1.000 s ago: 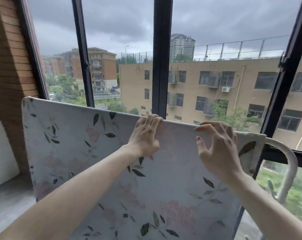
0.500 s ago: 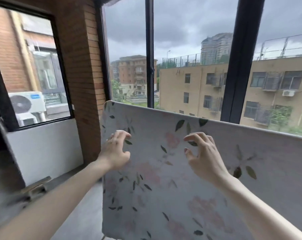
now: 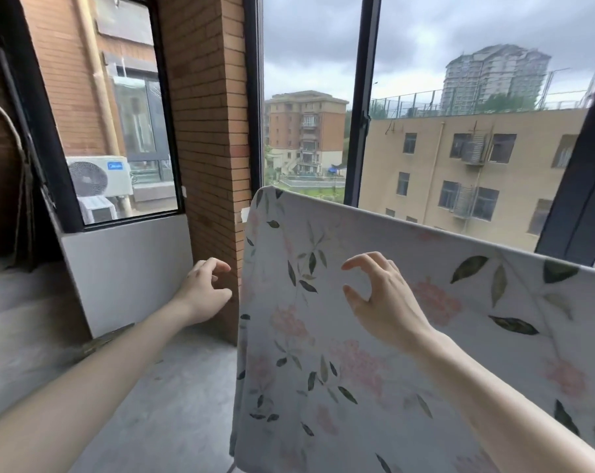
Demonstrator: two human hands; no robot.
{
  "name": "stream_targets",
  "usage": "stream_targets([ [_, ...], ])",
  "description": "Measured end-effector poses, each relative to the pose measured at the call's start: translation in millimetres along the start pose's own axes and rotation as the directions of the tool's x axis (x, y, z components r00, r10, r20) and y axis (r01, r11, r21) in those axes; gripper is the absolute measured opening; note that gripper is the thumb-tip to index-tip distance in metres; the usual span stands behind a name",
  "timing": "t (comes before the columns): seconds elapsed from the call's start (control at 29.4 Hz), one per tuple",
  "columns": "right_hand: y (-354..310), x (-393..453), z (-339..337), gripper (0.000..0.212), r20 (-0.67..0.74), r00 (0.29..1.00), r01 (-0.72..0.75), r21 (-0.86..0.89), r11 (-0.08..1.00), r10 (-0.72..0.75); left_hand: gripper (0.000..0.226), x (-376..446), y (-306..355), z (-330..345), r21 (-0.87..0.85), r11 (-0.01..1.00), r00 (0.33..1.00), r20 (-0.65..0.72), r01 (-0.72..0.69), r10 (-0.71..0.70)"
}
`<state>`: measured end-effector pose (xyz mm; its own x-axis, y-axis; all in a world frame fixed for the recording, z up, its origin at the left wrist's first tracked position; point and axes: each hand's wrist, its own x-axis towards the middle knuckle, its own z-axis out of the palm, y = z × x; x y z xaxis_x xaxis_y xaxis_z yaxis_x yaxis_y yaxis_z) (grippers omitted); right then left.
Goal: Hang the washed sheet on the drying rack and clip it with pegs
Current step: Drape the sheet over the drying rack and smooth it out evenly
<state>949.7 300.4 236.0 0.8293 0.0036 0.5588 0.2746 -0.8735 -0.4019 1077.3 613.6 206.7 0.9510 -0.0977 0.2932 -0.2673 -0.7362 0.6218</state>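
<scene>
Nearest, two bare forearms reaching forward. Left hand (image 3: pixel 203 291) just off the left edge of the sheet (image 3: pixel 374 336), fingers loosely curled, grip apart and empty, not touching cloth. Right hand (image 3: pixel 379 295) raised in front of the sheet's face, thumb and fingers hooked but apart, nothing between them; contact with the fabric cannot be told.

One sheet, pale with a leaf and pink flower print, already draped over a bar and hanging flat, its top fold running from upper left down to the right edge of view. Bar itself hidden under the cloth, so the drying rack not directly visible here.

Judged from this: hanging looks done, or nearly so. Pegs: none in view, none on the top fold, none in either hand. Clipping therefore still to do, and pegs still to be fetched from somewhere out of view.

Behind the sheet's left edge, one brick pillar (image 3: pixel 207 131). Left of the sheet, one window showing one air-conditioner unit (image 3: pixel 99 177). Beyond the sheet, tall windows, buildings outside.
</scene>
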Motion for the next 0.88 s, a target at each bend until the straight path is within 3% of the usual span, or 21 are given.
stream_targets([
  [0.48, 7.6, 195.1, 55.4, 0.030, -0.024, 0.992, 0.121, -0.043, 0.992, -0.123, 0.043, 212.5, -28.4, 6.5, -0.075, 0.995, 0.994, 0.088, 0.064, -0.057],
  [0.58, 7.1, 225.2, 56.8, 0.030, -0.036, 0.994, 0.104, -0.068, 0.992, -0.106, 0.044, 260.8, -31.9, 13.9, -0.110, 0.992, 0.993, 0.107, 0.061, -0.050],
  [0.78, 8.3, 301.1, 87.7, 0.038, 0.005, 1.000, 0.008, -0.158, 0.987, -0.007, 0.051, 363.2, -61.1, 37.5, -0.150, 0.978, 0.957, 0.273, 0.142, -0.097],
  [0.88, 11.8, 323.7, 102.7, 0.038, 0.065, 0.996, -0.044, -0.199, 0.979, 0.058, 0.039, 391.8, -74.6, 53.4, -0.227, 0.948, 0.928, 0.348, 0.223, -0.135],
])
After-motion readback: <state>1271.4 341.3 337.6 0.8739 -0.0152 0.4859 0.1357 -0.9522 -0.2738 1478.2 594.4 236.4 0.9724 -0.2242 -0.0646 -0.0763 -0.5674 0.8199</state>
